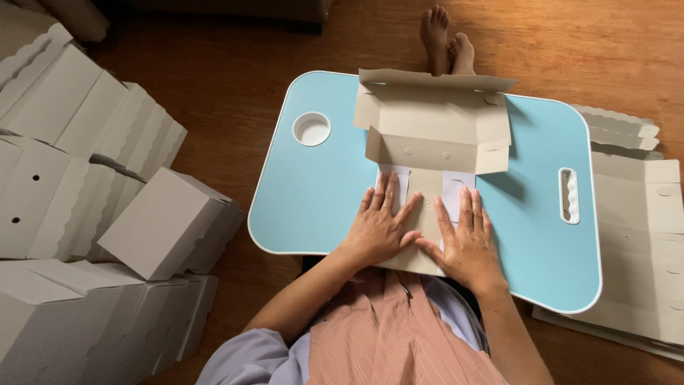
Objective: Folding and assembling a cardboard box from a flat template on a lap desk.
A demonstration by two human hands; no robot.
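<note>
— Where do we have the box blank point(432, 135) just now?

— Flat on the light blue worktop point(320, 185), lying from the near edge to the far one. The far end is partly folded up, with its flaps standing; the near end lies under our palms. Our left hand point(380, 227) and right hand point(464, 242) both lie spread open on it, fingers straight, pressing down beside the two pale cut-outs. Neither grip is closed on anything.

— How will it handle, do we think?

— Light, we'd judge, and stiff only across the panels. It looks like thin card, so it should bend readily along the scored lines and crease badly anywhere else. The surface seems matte, not slippery. We'd take it by the panel edges or the flap roots, never by the thin tabs.

— And what can't we make out?

— The nearest edge of the blank runs off the worktop towards our lap, and our hands cover it there. The score lines under our palms are hidden. The stacked white boxes point(107, 214) on the floor are cut off at the left, and the flat blanks point(641, 214) at the right run out of view. Our feet point(446, 39) show past the worktop.
</note>
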